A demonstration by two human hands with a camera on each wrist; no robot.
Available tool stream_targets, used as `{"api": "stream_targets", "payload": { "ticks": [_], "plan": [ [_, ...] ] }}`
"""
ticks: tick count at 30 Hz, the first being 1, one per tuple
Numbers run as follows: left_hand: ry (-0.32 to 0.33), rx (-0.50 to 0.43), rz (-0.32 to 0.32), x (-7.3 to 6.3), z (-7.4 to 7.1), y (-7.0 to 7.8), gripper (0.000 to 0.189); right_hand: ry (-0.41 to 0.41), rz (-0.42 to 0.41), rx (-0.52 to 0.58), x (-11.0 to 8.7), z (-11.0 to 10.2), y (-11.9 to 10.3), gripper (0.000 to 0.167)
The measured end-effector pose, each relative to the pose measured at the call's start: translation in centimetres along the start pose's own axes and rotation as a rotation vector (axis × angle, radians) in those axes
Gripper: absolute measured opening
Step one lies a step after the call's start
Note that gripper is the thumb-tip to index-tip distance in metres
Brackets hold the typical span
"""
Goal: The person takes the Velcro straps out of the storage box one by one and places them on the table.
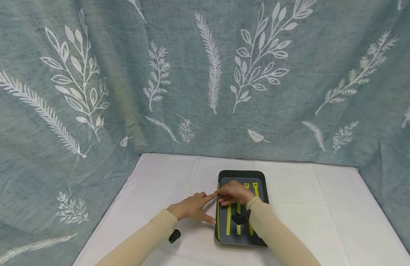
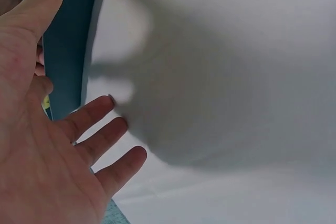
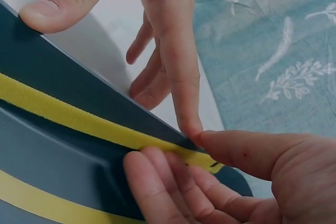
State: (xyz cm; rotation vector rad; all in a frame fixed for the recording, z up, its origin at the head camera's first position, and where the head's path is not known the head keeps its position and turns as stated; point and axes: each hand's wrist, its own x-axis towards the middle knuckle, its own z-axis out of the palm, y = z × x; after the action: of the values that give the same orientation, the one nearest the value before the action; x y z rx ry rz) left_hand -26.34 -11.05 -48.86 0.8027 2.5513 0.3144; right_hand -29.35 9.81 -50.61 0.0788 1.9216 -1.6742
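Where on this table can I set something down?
The widest bare patch of tablecloth is right of the tray, between the right sleeve and the curtain. Another lies between the left sleeve and the curtain's left side. It's crowded at the tray's left edge, where the left hand and right hand meet at a yellow strap; other straps lie inside.

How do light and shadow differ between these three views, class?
Head: bright cloth, with faint shadow near the left hand; left wrist: broad, soft-edged shadow across the cloth; right wrist: dimmer, with slight sheen on the tray.
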Motion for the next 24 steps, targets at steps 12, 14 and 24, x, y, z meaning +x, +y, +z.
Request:
{"api": "stream_targets", "payload": {
  "ticks": [12, 14, 24],
  "plan": [
    [-0.031, -0.088, 0.002, 0.1, 0.0, -0.5, 0.103, 0.053, 0.018, 0.02, 0.6, -0.1, 0.5, 0.02],
    [-0.036, -0.093, 0.0, 0.1, 0.0, -0.5, 0.104, 0.068, 0.022, 0.019, 0.5, 0.0, 0.5, 0.02],
    [-0.042, -0.096, -0.013, 0.4, 0.1, -0.1, 0.105, 0.103, -0.035, -0.014, -0.6, -0.9, 0.6, 0.028]
  ]
}}
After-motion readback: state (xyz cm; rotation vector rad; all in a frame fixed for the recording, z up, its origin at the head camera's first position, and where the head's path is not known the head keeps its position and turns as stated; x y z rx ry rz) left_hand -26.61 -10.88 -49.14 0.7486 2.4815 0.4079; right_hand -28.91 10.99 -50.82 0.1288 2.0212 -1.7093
